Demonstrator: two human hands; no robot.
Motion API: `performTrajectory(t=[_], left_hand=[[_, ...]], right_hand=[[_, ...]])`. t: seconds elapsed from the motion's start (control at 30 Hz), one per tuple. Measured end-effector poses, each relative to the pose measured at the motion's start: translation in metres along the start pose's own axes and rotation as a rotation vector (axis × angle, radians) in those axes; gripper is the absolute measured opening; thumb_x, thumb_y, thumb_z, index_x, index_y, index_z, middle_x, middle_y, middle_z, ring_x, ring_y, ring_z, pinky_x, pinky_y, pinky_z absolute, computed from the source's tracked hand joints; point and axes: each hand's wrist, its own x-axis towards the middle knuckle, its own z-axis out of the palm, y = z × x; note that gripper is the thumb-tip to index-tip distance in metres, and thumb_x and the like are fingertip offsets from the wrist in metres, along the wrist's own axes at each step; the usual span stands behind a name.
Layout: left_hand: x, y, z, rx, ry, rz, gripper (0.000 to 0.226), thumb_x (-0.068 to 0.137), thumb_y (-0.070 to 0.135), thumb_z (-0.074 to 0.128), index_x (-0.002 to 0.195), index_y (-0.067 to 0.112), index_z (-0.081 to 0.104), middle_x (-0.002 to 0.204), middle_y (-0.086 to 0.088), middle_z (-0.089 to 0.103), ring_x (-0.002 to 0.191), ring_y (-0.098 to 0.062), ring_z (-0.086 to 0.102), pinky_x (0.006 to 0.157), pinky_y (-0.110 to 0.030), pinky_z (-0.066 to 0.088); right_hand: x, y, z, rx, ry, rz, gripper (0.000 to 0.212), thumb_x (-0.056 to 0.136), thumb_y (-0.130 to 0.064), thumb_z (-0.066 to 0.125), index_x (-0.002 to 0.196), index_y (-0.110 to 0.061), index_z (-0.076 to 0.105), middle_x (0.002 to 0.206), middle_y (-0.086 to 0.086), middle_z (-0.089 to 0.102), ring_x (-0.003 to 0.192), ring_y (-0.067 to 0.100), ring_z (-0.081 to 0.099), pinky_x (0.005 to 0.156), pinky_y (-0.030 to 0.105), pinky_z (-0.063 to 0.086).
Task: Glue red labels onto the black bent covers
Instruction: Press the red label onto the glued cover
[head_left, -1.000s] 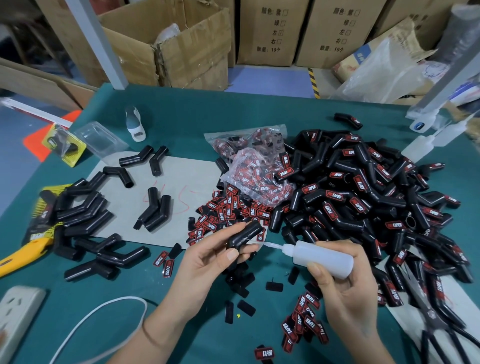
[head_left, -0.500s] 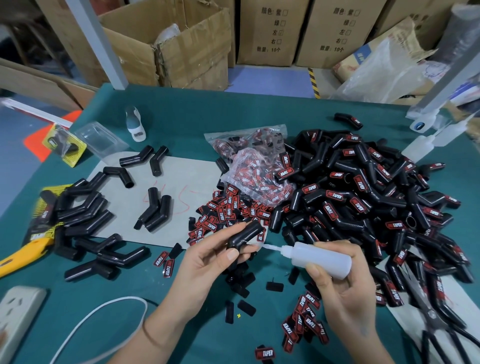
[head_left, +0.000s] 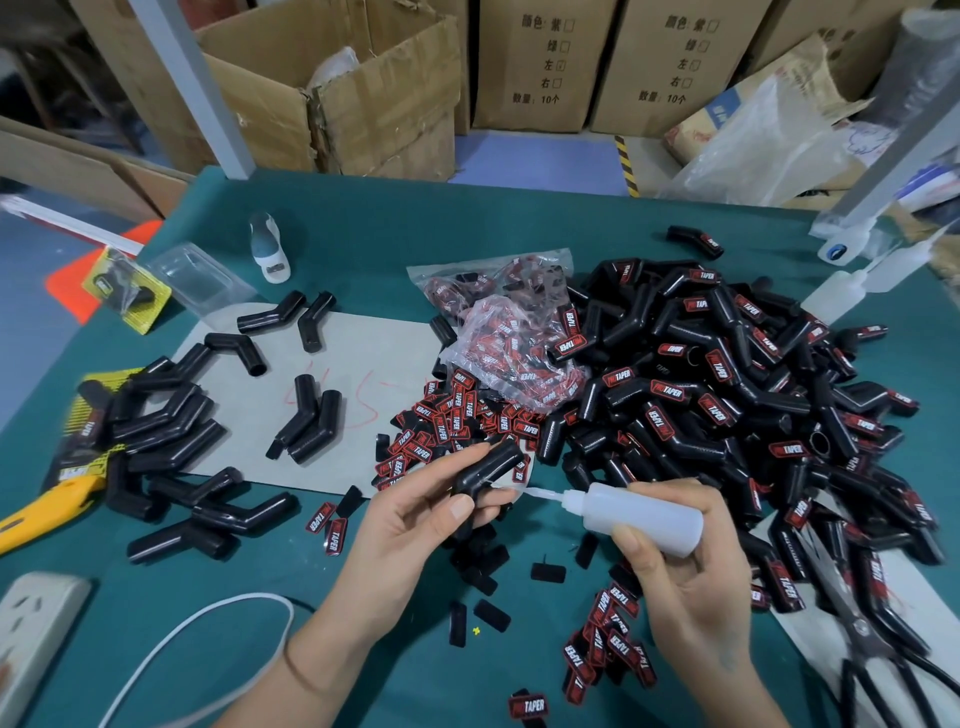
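The left hand (head_left: 415, 514) comes up from the lower edge with its palm turned toward the camera, thumb and curled fingers pinching a black bent cover (head_left: 485, 467) just above the green table (head_left: 363, 228); the cover tilts up to the right, its upper leg pointing toward the heap, its lower leg hidden behind the thumb; its surface is glossy black and carries no label on the side that shows. The right hand (head_left: 680, 566) reaches in from the lower right, fingers and thumb wrapped round a translucent white glue bottle (head_left: 641, 517) that lies almost level, its thin nozzle aimed left at the cover's underside; whether the tip touches the cover is hard to tell, since a finger partly covers the spot. Loose red labels (head_left: 457, 421) printed with white lettering lie scattered just beyond the left hand, with a smaller cluster of labels (head_left: 608, 649) near the right wrist; to the right rises a big pile of labelled covers (head_left: 727, 395), each bearing a red tag; to the left, on and around a grey cardboard sheet (head_left: 363, 364), lie plain unlabelled covers (head_left: 166, 426); a clear bag of labels (head_left: 514, 358) rests against the pile's near-left edge.
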Motion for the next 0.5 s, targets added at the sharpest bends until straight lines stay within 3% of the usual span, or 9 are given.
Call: performTrajectory(t=[0.5], left_hand=[[0.0002,-0.0012,-0.0006,-0.001,-0.01,-0.007,0.047,0.098,0.034,0.074,0.143,0.02,0.065,0.137,-0.016,0.068,0.123,-0.041,0.068,0.099,-0.036,0.057]], right_hand=[[0.0005,-0.0001,0.0005,0.003,0.003,-0.03,0.032,0.088,-0.031,0.068,0.115,-0.048,0.062,0.11,-0.02,0.067,0.092,0.004,0.068,0.075,0.013,0.055]])
